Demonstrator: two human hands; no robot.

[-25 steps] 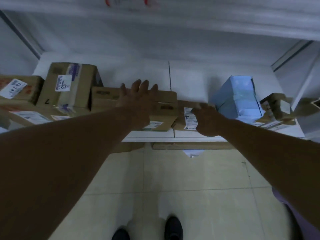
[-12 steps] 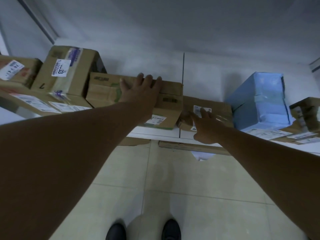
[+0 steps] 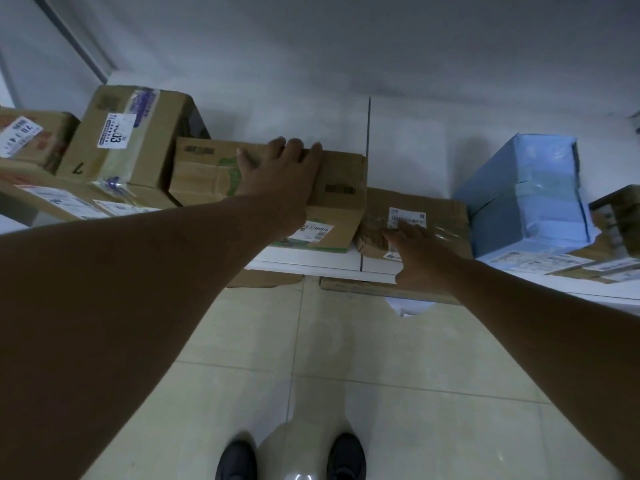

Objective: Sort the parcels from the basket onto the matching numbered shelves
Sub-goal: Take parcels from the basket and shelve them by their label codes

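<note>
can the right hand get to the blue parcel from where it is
Probably yes: the right hand rests on the flat brown parcel right beside the blue parcel, and nothing stands between them on the shelf.

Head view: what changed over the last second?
The right hand opened: a second ago it gripped the flat brown parcel at its label end, now its straight fingers only touch the top, and the parcel lies flat on the shelf. The left hand stays spread on the large carton; the blue parcel has not moved.
</note>
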